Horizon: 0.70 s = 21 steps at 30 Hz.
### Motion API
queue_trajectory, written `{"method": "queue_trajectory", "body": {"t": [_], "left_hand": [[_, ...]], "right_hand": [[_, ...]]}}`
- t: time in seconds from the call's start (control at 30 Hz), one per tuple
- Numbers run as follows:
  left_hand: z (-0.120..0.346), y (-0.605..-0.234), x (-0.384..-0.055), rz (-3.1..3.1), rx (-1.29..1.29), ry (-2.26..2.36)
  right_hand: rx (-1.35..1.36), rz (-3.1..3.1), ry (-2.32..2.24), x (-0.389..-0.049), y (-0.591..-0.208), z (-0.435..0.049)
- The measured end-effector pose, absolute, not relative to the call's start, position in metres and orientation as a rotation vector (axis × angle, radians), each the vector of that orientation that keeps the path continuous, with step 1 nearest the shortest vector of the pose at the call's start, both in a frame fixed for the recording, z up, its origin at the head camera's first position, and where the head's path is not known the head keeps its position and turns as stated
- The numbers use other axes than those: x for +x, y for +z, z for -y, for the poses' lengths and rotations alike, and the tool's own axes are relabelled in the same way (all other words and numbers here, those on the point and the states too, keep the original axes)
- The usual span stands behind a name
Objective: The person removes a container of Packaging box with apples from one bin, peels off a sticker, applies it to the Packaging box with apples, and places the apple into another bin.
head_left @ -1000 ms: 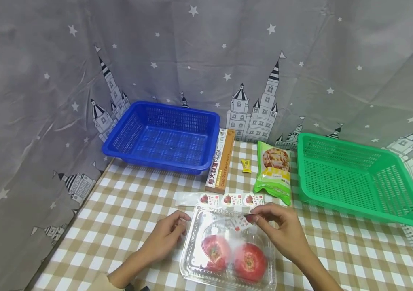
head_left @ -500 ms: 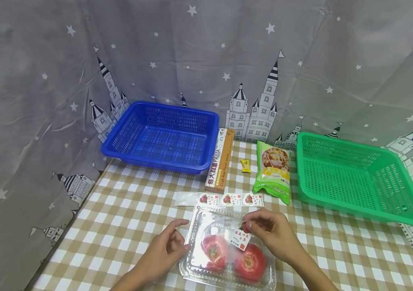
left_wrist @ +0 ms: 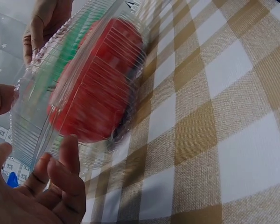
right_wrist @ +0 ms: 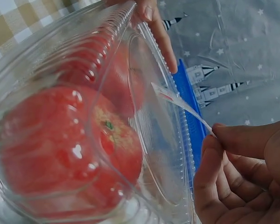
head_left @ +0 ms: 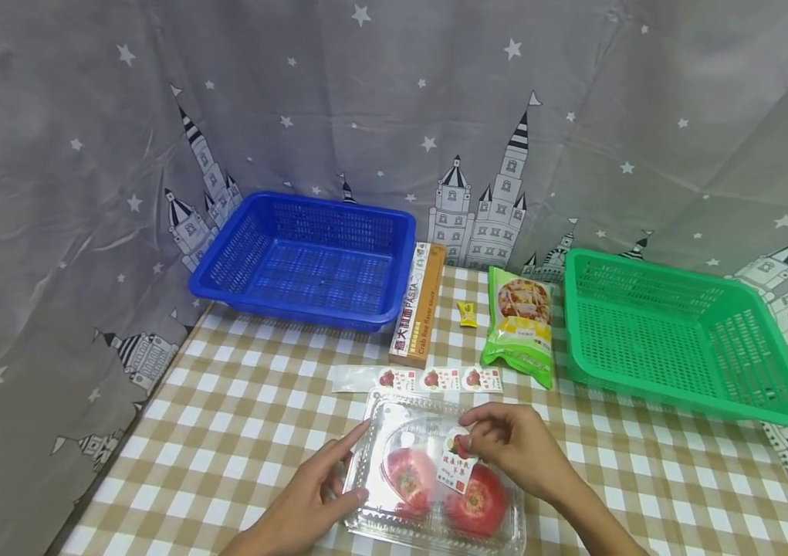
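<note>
A clear plastic clamshell box with two red apples inside sits closed at the table's front. My right hand pinches one end of a white apple sticker between thumb and fingertips. The sticker hangs over the lid; in the right wrist view its free end is close to the lid, and whether it touches is unclear. My left hand rests against the box's left side, thumb on the lid edge. In the left wrist view its fingers lie loosely bent beside the box wall.
A backing strip with several stickers lies behind the box. Farther back are a pasta box, a small yellow packet and a green food bag. A blue basket stands back left, a green basket right.
My right hand has moved the sticker leftward and lowered it over the lid, its printed face now showing. My left hand has come in against the box's left edge.
</note>
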<state>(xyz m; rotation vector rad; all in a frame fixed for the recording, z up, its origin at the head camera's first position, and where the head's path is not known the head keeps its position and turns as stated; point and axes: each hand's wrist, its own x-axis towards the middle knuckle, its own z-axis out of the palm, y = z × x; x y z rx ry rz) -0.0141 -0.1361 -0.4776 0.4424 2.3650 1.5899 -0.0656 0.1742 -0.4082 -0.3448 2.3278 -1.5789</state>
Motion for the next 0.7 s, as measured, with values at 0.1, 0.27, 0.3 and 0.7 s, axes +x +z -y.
{"method": "queue_trajectory", "body": {"t": [0.1, 0.27, 0.3, 0.7], "left_hand": [[0.135, -0.48, -0.014, -2.375, 0.504, 1.62], [0.133, -0.484, -0.013, -2.377, 0.62, 1.685], [0.133, -0.484, -0.013, -2.375, 0.626, 1.69], [0.133, -0.485, -0.012, -2.439, 0.627, 1.619]], "right_hand": [[-0.35, -2.299, -1.556, -0.067, -0.408, -0.174], [-0.385, -2.305, -1.504, -0.07, -0.408, -0.171], [-0.398, -2.316, -1.491, -0.07, -0.409, -0.17], [-0.594, -2.627, -1.238, -0.073, -0.417, -0.157]]}}
